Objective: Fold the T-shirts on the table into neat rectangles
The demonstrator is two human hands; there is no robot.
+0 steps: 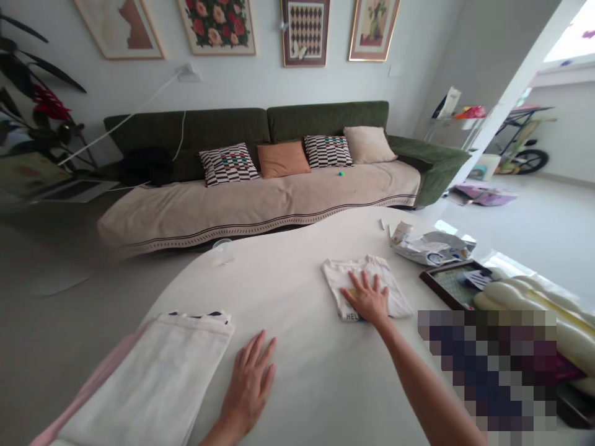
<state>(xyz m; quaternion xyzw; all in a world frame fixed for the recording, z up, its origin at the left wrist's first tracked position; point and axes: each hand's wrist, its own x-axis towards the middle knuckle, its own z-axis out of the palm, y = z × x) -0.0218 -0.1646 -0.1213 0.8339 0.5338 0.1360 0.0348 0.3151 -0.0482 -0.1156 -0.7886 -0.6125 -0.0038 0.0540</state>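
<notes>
A small white T-shirt point(385, 282), folded into a rectangle with a bit of printed lettering at its near edge, lies on the white table point(297, 272). My right hand point(369, 298) rests flat on it, fingers spread. My left hand point(248, 381) lies open and palm down on the bare tabletop, just right of a stack of folded white cloth point(158, 378) with a pink layer underneath at the table's near left edge. Neither hand grips anything.
Crumpled white packaging point(432, 248) and a dark framed tray point(453, 282) sit at the table's right. A clear plastic cup point(223, 249) stands at the far edge. Beyond is a green sofa point(279, 167) with patterned cushions, and a plant point(37, 105) at left.
</notes>
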